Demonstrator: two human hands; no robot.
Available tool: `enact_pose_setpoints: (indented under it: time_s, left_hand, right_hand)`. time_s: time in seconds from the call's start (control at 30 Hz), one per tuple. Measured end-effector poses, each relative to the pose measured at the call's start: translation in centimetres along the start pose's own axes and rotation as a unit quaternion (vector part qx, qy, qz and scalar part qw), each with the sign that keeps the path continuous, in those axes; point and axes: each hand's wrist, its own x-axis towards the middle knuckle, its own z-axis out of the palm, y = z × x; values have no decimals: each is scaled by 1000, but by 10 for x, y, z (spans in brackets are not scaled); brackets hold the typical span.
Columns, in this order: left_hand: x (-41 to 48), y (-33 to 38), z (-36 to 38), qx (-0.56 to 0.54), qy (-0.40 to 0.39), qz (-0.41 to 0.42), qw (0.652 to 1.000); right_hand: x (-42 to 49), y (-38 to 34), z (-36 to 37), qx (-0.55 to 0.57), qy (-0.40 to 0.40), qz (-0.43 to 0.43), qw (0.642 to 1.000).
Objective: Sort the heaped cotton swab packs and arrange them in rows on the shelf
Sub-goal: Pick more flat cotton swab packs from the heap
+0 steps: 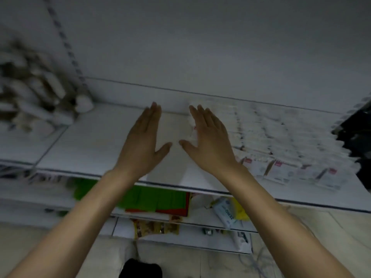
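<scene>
Cotton swab packs (281,141) lie in rows on the right part of the white shelf (90,141). A blurred heap of packs (34,97) sits at the shelf's left end. My left hand (142,141) hovers over the bare middle of the shelf with straight fingers, holding nothing. My right hand (208,139) is also flat and open, its fingers beside the left edge of the arranged rows, perhaps touching the nearest pack.
Lower shelves hold green and red packets (156,199), a white wipes pack (225,213) and a yellow item. A slotted upright (66,45) runs up the back panel at left. A dark object (355,129) stands at the shelf's right end.
</scene>
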Motion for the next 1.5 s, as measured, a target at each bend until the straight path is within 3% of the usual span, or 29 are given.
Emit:
enact_pose_setpoints:
  time_s: [0.23, 0.57, 0.8, 1.1, 1.5]
  left_hand:
    - [-61, -39, -82, 140, 16, -67, 988]
    - [-169, -134, -204, 201, 49, -140, 968]
    - [-240, -224, -296, 197, 101, -161, 962]
    - [-283, -313, -368, 188, 118, -188, 957]
    - [-250, -482, -420, 179, 103, -241, 948]
  right_hand:
    - [3, -79, 20, 46, -31, -74, 996]
    - [15, -261, 69, 41, -1, -162, 986]
    - [18, -397, 107, 106, 24, -129, 986]
    - [36, -498, 151, 116, 26, -119, 986]
    - [184, -614, 260, 190, -2, -146, 971]
